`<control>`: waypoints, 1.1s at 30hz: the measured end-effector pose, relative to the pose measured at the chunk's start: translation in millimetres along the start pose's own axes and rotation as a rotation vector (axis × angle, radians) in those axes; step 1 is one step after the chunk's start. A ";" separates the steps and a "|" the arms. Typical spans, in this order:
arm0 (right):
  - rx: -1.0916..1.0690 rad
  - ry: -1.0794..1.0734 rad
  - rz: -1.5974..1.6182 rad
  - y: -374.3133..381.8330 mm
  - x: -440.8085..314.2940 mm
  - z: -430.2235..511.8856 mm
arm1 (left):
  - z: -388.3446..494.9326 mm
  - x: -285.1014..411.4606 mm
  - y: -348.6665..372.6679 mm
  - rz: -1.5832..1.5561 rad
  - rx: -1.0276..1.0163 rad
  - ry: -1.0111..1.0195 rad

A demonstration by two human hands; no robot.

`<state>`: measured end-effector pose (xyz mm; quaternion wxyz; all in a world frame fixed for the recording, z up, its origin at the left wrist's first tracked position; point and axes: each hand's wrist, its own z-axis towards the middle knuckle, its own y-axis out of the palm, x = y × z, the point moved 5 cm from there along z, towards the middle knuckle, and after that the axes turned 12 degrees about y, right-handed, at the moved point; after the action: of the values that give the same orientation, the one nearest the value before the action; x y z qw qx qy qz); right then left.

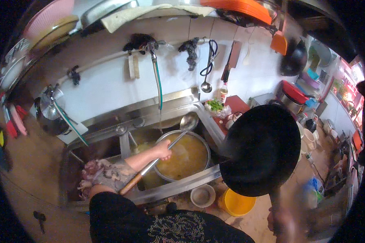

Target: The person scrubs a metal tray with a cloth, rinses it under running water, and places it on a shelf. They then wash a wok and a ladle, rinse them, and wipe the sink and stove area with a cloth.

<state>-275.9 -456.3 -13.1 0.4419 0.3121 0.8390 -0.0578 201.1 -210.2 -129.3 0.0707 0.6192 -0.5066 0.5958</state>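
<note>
My left hand (163,150) grips the metal shaft of a long ladle (188,122); its wooden handle end points down-left and its bowl rests over the far rim of a large round metal pot (208,152). The pot stands in a sink basin and holds cloudy yellow-brown liquid. Water runs from a green-striped hose (158,82) behind the pot. At the lower right, my blurred right hand (281,220) is closed around the handle of a black wok (261,152), which is raised and tilted beside the sink. Raw meat (92,173) lies partly under my left forearm.
A red board (236,103) right of the sink bears chopped greens (214,105) and a bottle (223,92). On the floor stand a yellow bucket (238,202) and a grey bowl (203,196). A cleaver (233,57), a small ladle (206,87) and a brush (133,66) hang on the wall.
</note>
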 end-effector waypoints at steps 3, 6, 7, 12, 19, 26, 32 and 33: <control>-0.066 -0.014 0.042 -9.0 -0.6 -6.8 | -17.9 27.3 -14.5 0.276 0.357 0.342; -0.104 -0.055 0.139 -20.0 12.1 -1.6 | -15.8 83.8 -39.2 0.030 0.492 0.301; -0.086 -0.074 0.178 -26.3 15.6 -5.2 | -13.1 115.5 -42.4 0.011 0.480 0.303; 0.087 0.029 0.161 -6.4 -0.2 -15.5 | 19.2 173.1 -127.9 -0.359 0.477 0.443; 0.300 0.081 0.217 -38.6 21.6 -25.7 | 33.0 157.4 -129.9 -0.524 0.708 0.525; 0.196 -0.067 0.214 -82.2 13.8 -22.3 | 16.1 170.7 -139.9 -0.188 0.796 0.523; 0.248 -0.154 0.236 -145.5 -10.9 -47.5 | 14.1 213.0 -96.5 -0.026 0.944 0.437; 0.236 -0.157 0.238 -158.4 -14.1 -53.9 | 14.8 219.1 -86.7 -0.139 0.934 0.432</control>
<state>-399.1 -569.3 2.1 0.4698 0.4533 0.7467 -0.1274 223.8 -298.1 88.6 -0.0708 0.4797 -0.1180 0.8666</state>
